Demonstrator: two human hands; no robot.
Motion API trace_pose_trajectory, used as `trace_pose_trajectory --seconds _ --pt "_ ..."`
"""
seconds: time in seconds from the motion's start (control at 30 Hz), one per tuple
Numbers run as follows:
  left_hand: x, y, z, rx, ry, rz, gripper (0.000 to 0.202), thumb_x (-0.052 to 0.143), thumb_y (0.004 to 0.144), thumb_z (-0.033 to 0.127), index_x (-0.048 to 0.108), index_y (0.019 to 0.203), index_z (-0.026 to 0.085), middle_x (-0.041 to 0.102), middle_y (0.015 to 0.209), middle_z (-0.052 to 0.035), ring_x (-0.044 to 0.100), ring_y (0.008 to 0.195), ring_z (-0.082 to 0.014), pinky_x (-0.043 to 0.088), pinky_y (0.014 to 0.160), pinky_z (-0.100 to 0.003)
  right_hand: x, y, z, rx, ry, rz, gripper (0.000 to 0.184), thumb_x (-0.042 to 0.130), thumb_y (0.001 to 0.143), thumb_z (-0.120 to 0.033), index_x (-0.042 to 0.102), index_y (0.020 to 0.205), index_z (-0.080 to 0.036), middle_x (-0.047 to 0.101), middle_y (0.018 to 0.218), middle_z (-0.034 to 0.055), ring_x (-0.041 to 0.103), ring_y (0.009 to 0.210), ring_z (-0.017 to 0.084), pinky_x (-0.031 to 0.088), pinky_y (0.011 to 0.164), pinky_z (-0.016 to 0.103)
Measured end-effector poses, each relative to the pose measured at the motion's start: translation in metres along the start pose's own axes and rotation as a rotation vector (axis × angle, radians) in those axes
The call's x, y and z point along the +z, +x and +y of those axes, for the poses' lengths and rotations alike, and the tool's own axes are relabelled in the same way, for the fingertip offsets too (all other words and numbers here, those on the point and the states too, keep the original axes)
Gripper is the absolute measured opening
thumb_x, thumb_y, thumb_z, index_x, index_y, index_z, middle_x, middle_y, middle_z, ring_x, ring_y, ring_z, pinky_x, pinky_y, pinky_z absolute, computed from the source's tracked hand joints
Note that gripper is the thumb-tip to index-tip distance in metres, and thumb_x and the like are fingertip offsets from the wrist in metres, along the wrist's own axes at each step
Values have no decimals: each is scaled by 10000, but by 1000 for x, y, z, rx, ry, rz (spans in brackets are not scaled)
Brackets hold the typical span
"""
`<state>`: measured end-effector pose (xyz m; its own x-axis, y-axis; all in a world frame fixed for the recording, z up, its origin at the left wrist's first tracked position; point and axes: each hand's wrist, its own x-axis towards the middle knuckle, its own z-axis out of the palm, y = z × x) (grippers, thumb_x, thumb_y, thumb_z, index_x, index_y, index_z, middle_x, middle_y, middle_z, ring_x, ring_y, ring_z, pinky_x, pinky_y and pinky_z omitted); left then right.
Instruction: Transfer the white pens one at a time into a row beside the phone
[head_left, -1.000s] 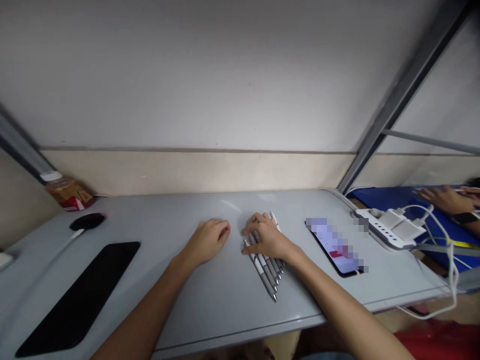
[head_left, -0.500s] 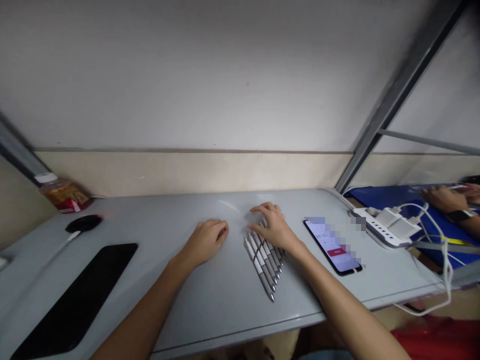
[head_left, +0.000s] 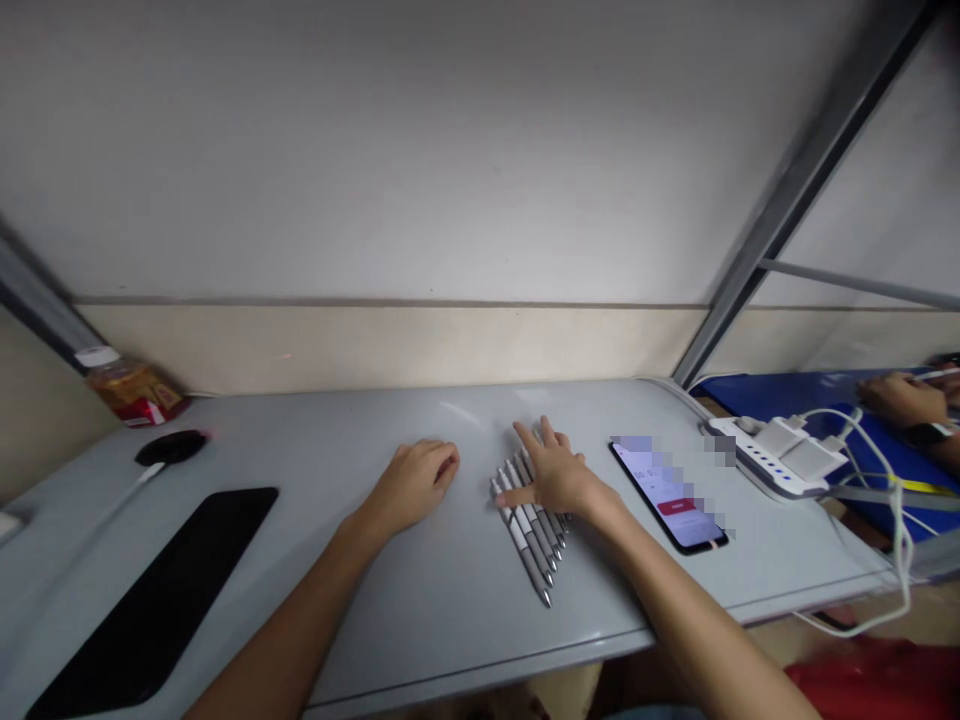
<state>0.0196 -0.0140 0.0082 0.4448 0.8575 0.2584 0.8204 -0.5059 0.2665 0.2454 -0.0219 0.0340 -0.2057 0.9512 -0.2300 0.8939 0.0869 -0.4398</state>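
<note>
Several white-and-grey pens [head_left: 532, 555] lie side by side on the grey desk, tips toward me, their ends stepped in a slant. Over their upper part my right hand [head_left: 555, 475] is spread, thumb stretched across the leftmost pen and the other fingers apart near the far ends. It hides part of the row, including the pens on the right. My left hand [head_left: 416, 485] rests on the desk to the left of the pens, fingers curled in, with nothing visible in it.
Right of the pens lies a phone [head_left: 667, 495] with its screen lit. Beyond it are a power strip [head_left: 765, 465] with chargers and a co-worker's hand [head_left: 904, 400]. On the left are a black mat [head_left: 157, 600], a black round object [head_left: 172, 447] with a cable and a bottle [head_left: 135, 390].
My right hand has come down onto the pens and spread its fingers, the thumb now across the leftmost one. My left hand has stayed in place.
</note>
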Motion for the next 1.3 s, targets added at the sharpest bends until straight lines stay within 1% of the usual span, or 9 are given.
trace_pose_trajectory --seconds 0.1,0.27,0.43,0.63,0.8,0.97,1.07,1.17,1.3 --pt "-2 0 2 -6 -3 0 232 397 913 248 575 776 192 633 798 -34 568 754 -159 395 721 -278 8 -6 -11 28 -59 -54 1287 842 430 -554 157 1487 -292 -78 1544 229 50 1358 537 195 939 718" --pt "-5 -1 4 -20 -24 2 238 399 914 257 591 790 194 638 802 -35 568 753 -159 405 725 -280 12 -11 -13 -58 -125 -58 1125 834 532 -434 220 1468 -323 -46 1558 183 151 1332 548 191 959 699" --pt "-5 -1 4 -13 -24 2 234 393 913 252 584 791 194 642 816 -34 570 762 -161 406 730 -284 10 -15 -17 -185 -128 5 927 758 648 -231 283 1438 -326 155 1523 160 321 1294 428 356 938 543" --pt "-6 -1 4 -26 -41 19 222 400 905 233 602 821 194 654 834 -38 570 771 -162 412 739 -289 11 -10 -15 -229 -113 49 874 578 617 -6 312 1414 -247 476 1251 175 515 1073 304 426 784 366" --pt "-6 -1 5 -21 -51 14 210 403 904 230 591 813 201 649 820 -28 566 755 -159 406 716 -279 19 -6 -10 -260 -58 12 807 606 588 -80 363 1346 -207 631 998 127 604 870 262 392 667 303" --pt "-5 -2 4 -15 -35 19 209 400 908 221 580 803 203 648 816 -19 573 754 -152 395 712 -268 32 -2 -9 -280 -187 70 405 598 628 -149 589 1032 -184 667 884 130 613 773 261 359 620 302" --pt "-5 -2 3 -18 -43 20 203 409 903 219 589 811 202 649 816 -24 579 759 -155 396 714 -267 31 -1 -9 -309 -169 90 238 589 638 -148 616 869 -193 665 815 108 597 699 228 333 589 289" --pt "-6 -2 4 -3 -69 29 192 417 894 198 598 831 202 657 833 -28 585 764 -155 401 716 -265 22 -1 -11 -384 -11 141 184 563 655 -124 585 820 -200 637 743 55 550 633 180 317 572 272" --pt "-8 0 6 -4 -127 56 204 416 902 222 604 833 190 657 831 -40 587 755 -158 413 711 -269 8 -1 -21 -587 451 206 98 554 739 -149 516 809 -207 577 742 -8 497 648 133 358 608 245"
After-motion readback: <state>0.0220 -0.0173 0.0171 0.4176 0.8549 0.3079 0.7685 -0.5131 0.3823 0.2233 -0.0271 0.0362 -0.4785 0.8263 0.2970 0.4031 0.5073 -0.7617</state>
